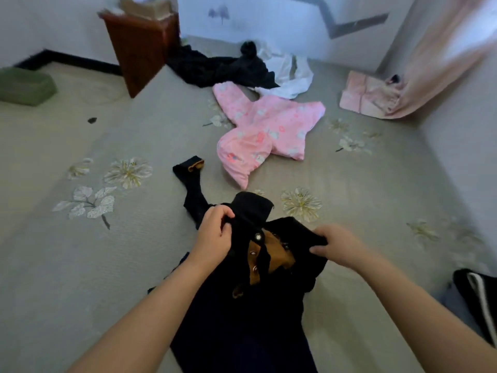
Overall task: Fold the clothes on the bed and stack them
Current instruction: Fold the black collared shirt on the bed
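Observation:
A dark navy jacket (236, 313) with a tan lining and snap buttons lies on the bed in front of me, one sleeve stretched out to the upper left. My left hand (215, 235) pinches its left shoulder by the collar. My right hand (336, 246) grips the right shoulder edge. Beyond it a pink printed jacket (269, 130) lies spread flat. Farther back sit a black garment heap (220, 68) and a white garment (290, 74). A folded pink garment (363, 96) rests at the far right.
The grey bedspread (134, 251) with flower embroidery covers the bed. A brown wooden cabinet (139, 47) stands at the far left corner. A pink curtain (441, 55) hangs at the right wall. A black item with white stripes (478, 294) lies at the right edge.

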